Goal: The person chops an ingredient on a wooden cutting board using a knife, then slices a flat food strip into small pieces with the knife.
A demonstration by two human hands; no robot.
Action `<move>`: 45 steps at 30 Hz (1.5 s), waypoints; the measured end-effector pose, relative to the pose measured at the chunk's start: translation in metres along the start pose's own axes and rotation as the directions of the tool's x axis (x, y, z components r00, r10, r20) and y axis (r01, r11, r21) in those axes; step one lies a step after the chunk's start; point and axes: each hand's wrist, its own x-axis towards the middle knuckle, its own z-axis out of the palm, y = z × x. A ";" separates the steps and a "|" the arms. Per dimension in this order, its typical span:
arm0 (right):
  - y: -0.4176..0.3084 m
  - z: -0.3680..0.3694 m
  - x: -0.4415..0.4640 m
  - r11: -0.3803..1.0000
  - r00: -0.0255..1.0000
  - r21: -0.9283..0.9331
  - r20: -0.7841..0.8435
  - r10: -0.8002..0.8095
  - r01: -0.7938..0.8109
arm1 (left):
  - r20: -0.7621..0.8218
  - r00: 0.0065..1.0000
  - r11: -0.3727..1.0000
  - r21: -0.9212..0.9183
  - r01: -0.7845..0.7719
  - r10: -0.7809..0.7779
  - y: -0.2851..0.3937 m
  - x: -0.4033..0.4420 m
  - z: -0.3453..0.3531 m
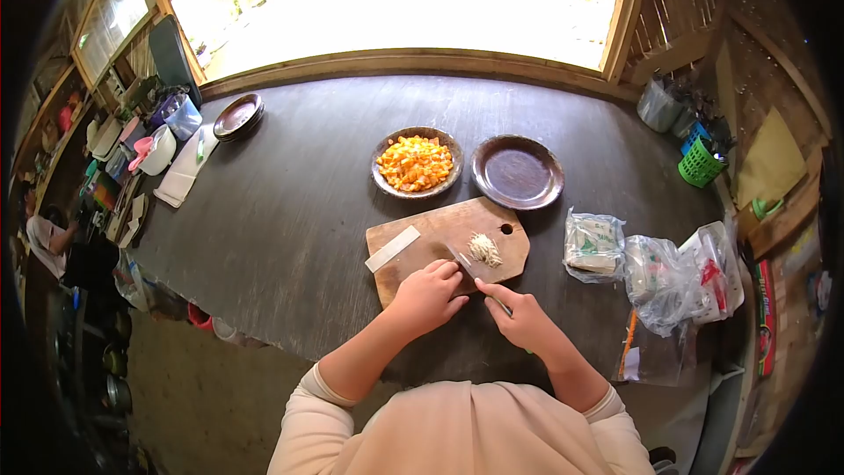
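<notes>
Here's the right hand point(512, 313) at the near edge of the chopping board point(444, 216), steering a knife point(462, 262) whose blade slants away, right beside the fingertips of the left hand point(427, 297). That closeness is the whole game, I'd say: tuck those left fingertips back, let the knuckles guide the flat of the blade, and make short, even strokes so every sliver comes out alike. Fingers now: the right ones are wrapped snugly round the handle, closed on it; the left ones sit bunched and bent over the board, thumb a little apart, pressing down near the blade. Whether they pin a piece underneath, I can't tell; the hand covers that spot. Just past the blade, on the board's right half, lies a small heap of thin pale strips point(484, 250); it would pay to leave that heap clear of the cutting line. Over on the left half rests a longer pale slab point(392, 249), lying at a slant, apart from both hands. And farther out, beyond the board, a bowl point(377, 182) of orange cubes point(415, 164) stands beside a dark plate point(517, 172).
</notes>
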 end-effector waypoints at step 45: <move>0.005 0.000 0.003 0.999 1.000 0.049 -0.006 0.013 -0.012 | -0.001 1.000 1.000 0.013 -0.012 0.012 -0.003 0.000 0.003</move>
